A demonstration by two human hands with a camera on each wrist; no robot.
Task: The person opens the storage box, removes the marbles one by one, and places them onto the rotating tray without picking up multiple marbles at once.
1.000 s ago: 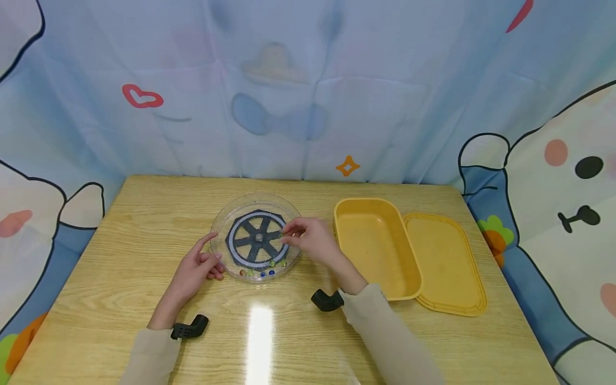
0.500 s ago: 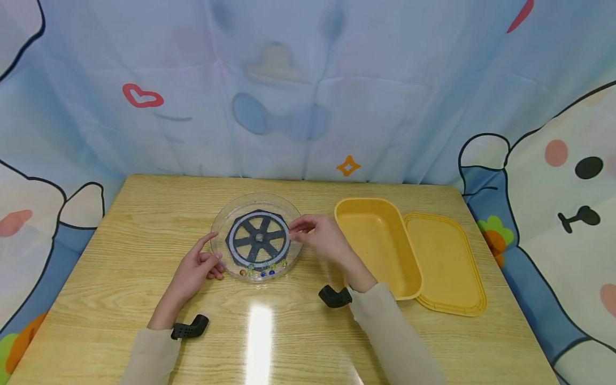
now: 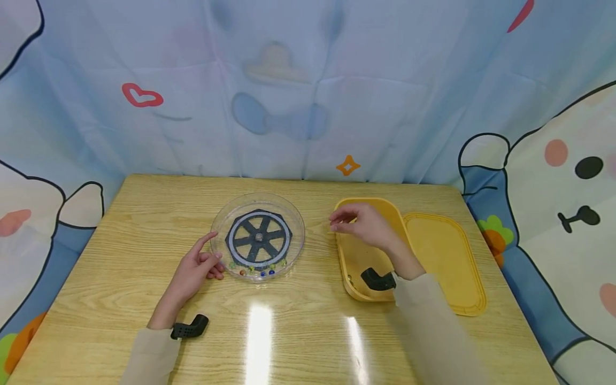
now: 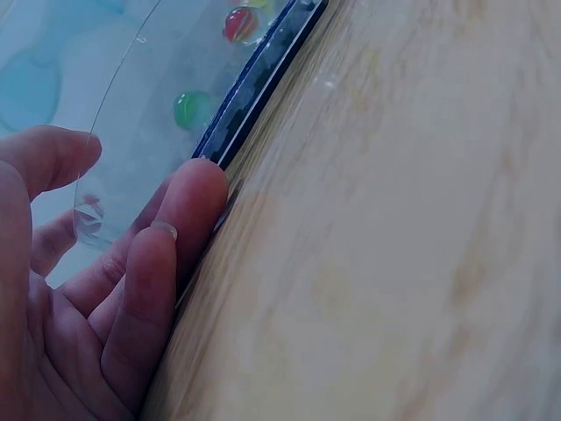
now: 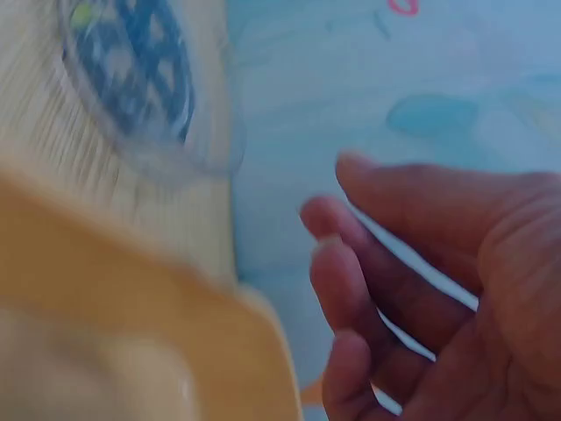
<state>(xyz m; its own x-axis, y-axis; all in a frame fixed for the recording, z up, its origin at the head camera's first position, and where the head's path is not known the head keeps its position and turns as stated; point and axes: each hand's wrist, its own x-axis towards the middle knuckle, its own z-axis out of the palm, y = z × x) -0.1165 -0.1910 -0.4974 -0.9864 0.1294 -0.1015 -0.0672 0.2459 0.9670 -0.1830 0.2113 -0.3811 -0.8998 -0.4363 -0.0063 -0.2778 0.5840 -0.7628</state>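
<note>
hovering over the yellow tub's (image 3: 358, 256) left edge, the right hand (image 3: 363, 224) has thumb and fingertips slightly apart, nothing visible between them. the marbles (image 3: 271, 272) lie leftward of it, along the round clear dish's (image 3: 298, 235) near rim; the left hand (image 3: 194, 270) is nearer them, loosely bent fingers touching the dish's left edge.

Your clear dish (image 3: 256, 200) shows a dark, pale-ringed spoked wheel (image 3: 259, 237) and red, green and blue marbles (image 3: 271, 272), with a plain yellow box (image 3: 355, 255) and yellow lid (image 3: 445, 251) right of it, a yellowish wood-grained table (image 3: 168, 214) beneath, and a pale-blue cartoon-printed curtain (image 3: 308, 155) behind.
</note>
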